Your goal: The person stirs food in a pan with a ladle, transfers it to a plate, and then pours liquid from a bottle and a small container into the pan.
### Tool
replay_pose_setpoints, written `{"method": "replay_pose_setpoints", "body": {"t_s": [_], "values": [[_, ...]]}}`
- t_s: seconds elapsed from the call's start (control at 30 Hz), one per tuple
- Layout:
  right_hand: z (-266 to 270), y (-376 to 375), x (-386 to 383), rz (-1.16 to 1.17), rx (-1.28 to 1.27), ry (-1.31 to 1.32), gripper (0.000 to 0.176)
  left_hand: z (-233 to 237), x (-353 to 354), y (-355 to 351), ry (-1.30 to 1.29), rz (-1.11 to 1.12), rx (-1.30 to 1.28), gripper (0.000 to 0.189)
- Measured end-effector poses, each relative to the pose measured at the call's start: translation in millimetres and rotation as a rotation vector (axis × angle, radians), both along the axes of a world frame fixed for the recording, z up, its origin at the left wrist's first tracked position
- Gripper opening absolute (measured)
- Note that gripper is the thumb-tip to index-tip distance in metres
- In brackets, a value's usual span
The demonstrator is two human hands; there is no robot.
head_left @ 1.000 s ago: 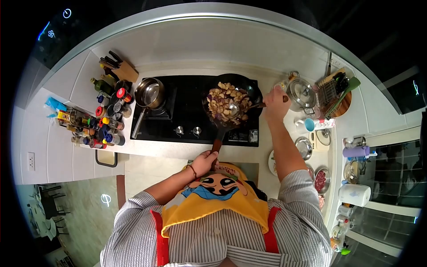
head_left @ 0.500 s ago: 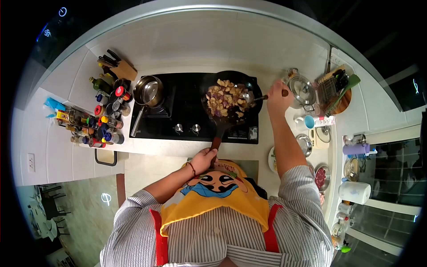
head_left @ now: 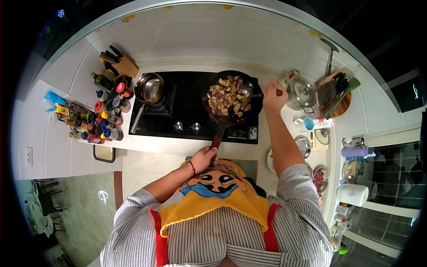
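A black frying pan [head_left: 251,84] full of cut pale and purple food pieces [head_left: 228,99] sits on the right burner of a black hob [head_left: 187,104]. My left hand [head_left: 204,158] grips the pan's brown handle [head_left: 216,141] at the counter's near edge. My right hand [head_left: 274,96] holds the wooden end of a metal ladle [head_left: 247,93], whose bowl rests in the food at the pan's right side.
A steel saucepan [head_left: 149,89] stands on the left burner. Left of the hob are a knife block [head_left: 121,64] and several bottles and jars [head_left: 98,120]. To the right are a lidded steel pot [head_left: 300,93], a utensil rack [head_left: 334,91], bowls and a paper roll [head_left: 352,194].
The ladle's bowl has moved from the pan's middle to its upper right side, my right hand shifting slightly up with it. My left hand stays on the handle.
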State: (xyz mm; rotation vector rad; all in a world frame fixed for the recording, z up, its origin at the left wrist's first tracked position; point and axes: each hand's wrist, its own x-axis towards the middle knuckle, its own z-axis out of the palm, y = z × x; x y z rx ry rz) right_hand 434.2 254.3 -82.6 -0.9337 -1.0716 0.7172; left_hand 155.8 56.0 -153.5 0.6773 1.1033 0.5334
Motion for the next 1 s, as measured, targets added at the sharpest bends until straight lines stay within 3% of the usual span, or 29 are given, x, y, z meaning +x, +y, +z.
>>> {"method": "replay_pose_setpoints", "body": {"t_s": [0.07, 0.17, 0.27, 0.3, 0.4, 0.43, 0.53, 0.7, 0.87, 1.0], "values": [[10, 0, 0, -0.161, -0.046, 0.195, 0.039, 4, 0, 1, 0.051, -0.005, 0.011, 0.034], [18, -2, 8, 0.014, 0.132, 0.312, 0.032, -6, -1, 0, 0.035, -0.002, 0.005, 0.033], [18, 8, -16, -0.125, 0.062, 0.242, 0.034, -6, -1, 2, 0.037, -0.012, -0.012, 0.033], [5, 14, -18, -0.176, 0.087, 0.105, 0.042, -6, 0, 2, 0.040, -0.019, -0.011, 0.033], [-21, 12, -17, -0.016, 0.007, 0.136, 0.043, -4, 0, 4, 0.047, -0.026, 0.023, 0.033], [-23, 11, -19, -0.028, 0.012, 0.088, 0.051, -4, -1, 4, 0.045, -0.030, 0.024, 0.033], [-16, 9, -23, -0.098, 0.038, 0.015, 0.052, -6, -2, -1, 0.047, -0.045, 0.031, 0.033], [18, 6, -29, -0.083, 0.064, 0.173, 0.052, -1, -5, 4, 0.088, -0.088, 0.049, 0.032], [-7, 19, -28, -0.015, 0.061, 0.215, 0.043, 0, -4, 6, 0.035, -0.027, -0.003, 0.032], [9, 20, -27, -0.099, 0.037, 0.294, 0.041, 0, -5, 7, 0.038, -0.016, -0.049, 0.031]]}}
